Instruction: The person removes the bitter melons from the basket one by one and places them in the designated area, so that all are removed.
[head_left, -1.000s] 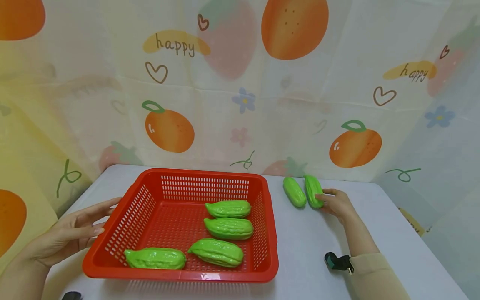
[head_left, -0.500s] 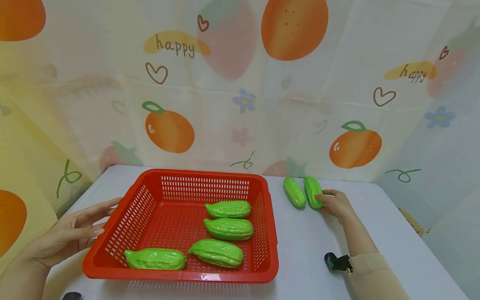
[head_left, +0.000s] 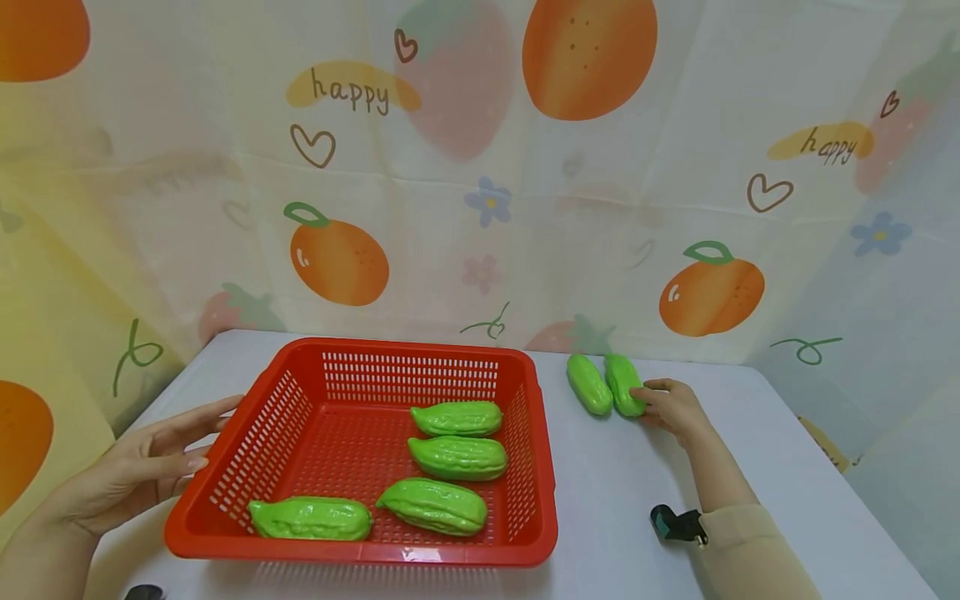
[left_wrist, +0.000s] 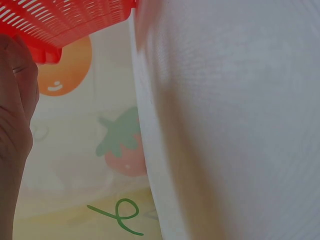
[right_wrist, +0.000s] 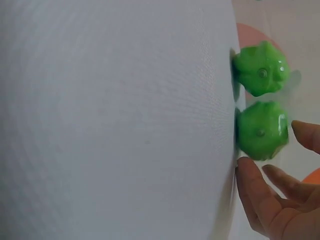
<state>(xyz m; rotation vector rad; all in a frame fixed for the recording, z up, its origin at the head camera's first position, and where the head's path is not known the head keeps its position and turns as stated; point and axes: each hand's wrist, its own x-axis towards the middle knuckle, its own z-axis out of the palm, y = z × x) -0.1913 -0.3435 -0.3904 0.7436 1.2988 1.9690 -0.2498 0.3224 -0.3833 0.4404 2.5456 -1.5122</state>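
Right of the red basket (head_left: 450, 552), the right hand (head_left: 675, 408) — thumb and fingers spread — touches a green bitter melon (head_left: 621, 379) beside a second melon (head_left: 589, 385). Left of the basket, the left hand (head_left: 142, 462) touches its rim (head_left: 225, 442), fingers spread.

The left hand (head_left: 142, 458) is partly hidden by the red basket (head_left: 300, 548); a black object (head_left: 144, 592) (near left) is cut off.
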